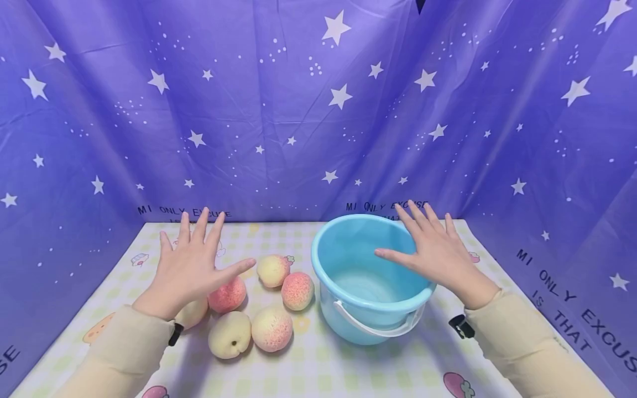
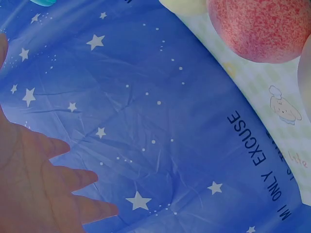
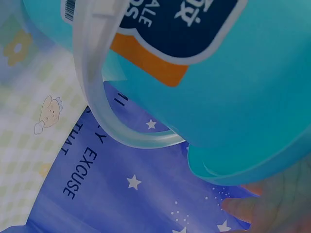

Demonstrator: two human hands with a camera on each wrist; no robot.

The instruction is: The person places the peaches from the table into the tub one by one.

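Observation:
My left hand (image 1: 186,269) hovers with fingers spread over the left side of several peaches, its thumb pointing right. Partly behind that hand are a red peach (image 1: 230,296) and a pale peach (image 1: 194,314). To their right lie a yellow peach (image 1: 272,271), a pink one (image 1: 297,291), a speckled one (image 1: 272,330) and a pale one (image 1: 230,335). My right hand (image 1: 438,251), fingers also spread, overlaps the right rim of a light blue bucket (image 1: 343,326). No fruit shows inside it. Its white handle (image 1: 378,330) hangs down at the front.
A pale checked cloth (image 1: 338,376) with cartoon prints covers the table. Purple star-printed curtains (image 1: 278,110) enclose the back and both sides. The bucket carries a dark blue and orange label (image 3: 180,43). Each wrist wears a black band (image 1: 461,327).

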